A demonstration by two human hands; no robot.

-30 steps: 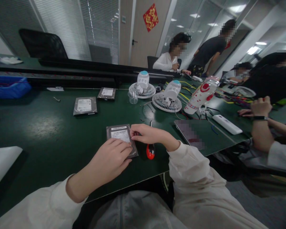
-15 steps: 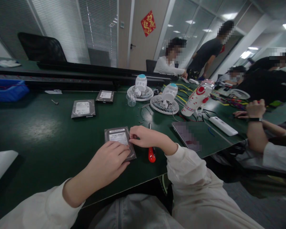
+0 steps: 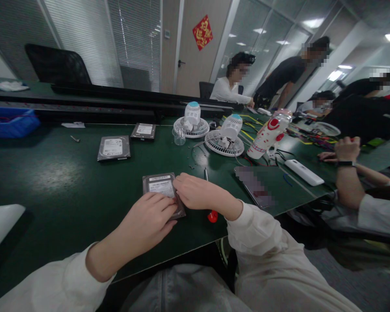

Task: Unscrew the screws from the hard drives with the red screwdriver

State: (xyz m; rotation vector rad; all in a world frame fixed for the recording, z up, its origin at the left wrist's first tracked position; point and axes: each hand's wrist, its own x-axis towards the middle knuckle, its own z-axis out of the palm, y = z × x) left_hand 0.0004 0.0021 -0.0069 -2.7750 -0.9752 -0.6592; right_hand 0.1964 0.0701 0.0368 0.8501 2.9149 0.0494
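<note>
The hard drive [image 3: 161, 186] lies flat on the worktop [image 3: 81, 195]. The left hand [image 3: 146, 218] rests unclenched across it, apparently to steady it; the right hand [image 3: 196, 192] curls at its right edge, whether pinching anything I can't tell. A screwdriver [image 3: 212, 216] lies right of the drive, presumably for easy reach.

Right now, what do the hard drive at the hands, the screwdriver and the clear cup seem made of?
Hard drive: probably metal, grey with a dull sheen. Screwdriver: red handle, likely plastic, smooth and brightly coloured; silvery shaft, apparently metal. Clear cup: smooth and see-through, suggesting plastic, though glass is possible.
</note>
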